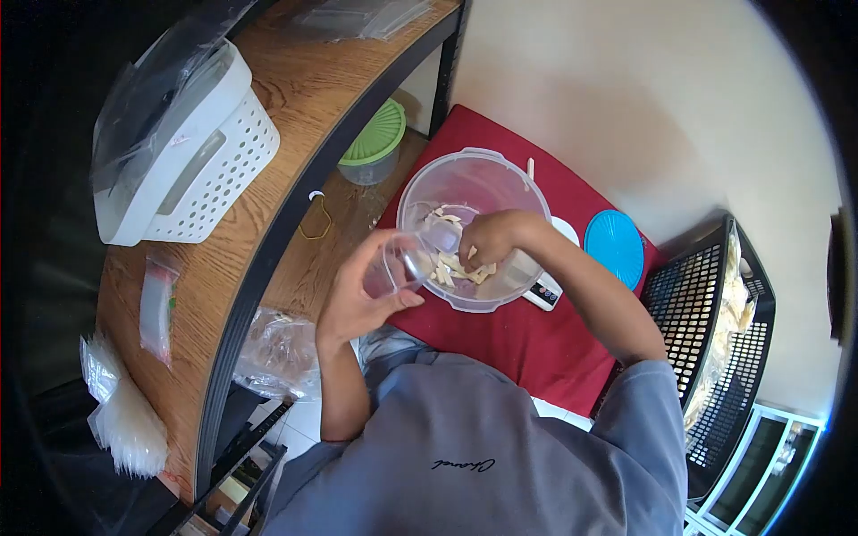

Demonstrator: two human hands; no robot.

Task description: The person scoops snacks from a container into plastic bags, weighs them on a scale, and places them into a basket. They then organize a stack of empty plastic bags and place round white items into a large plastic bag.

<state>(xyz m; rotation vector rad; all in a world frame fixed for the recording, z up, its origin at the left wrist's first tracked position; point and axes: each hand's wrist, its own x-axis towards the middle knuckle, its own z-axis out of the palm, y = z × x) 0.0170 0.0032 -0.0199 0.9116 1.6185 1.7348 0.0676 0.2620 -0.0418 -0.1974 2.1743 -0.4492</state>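
My left hand is wrapped round a clear plastic cup, held tilted at the left rim of a large translucent tub. Inside the tub, my right hand has its fingers curled down among pale, strip-like pieces. What those fingers hold, if anything, is hidden. Another clear round item shows in the tub between the two hands. The tub stands on a red-covered table, with a white scale partly visible beneath its right side.
A blue lid lies right of the tub. Black crates with pale pieces stand farther right. On the wooden shelf at left are a white basket and plastic bags. A green-lidded container sits lower down.
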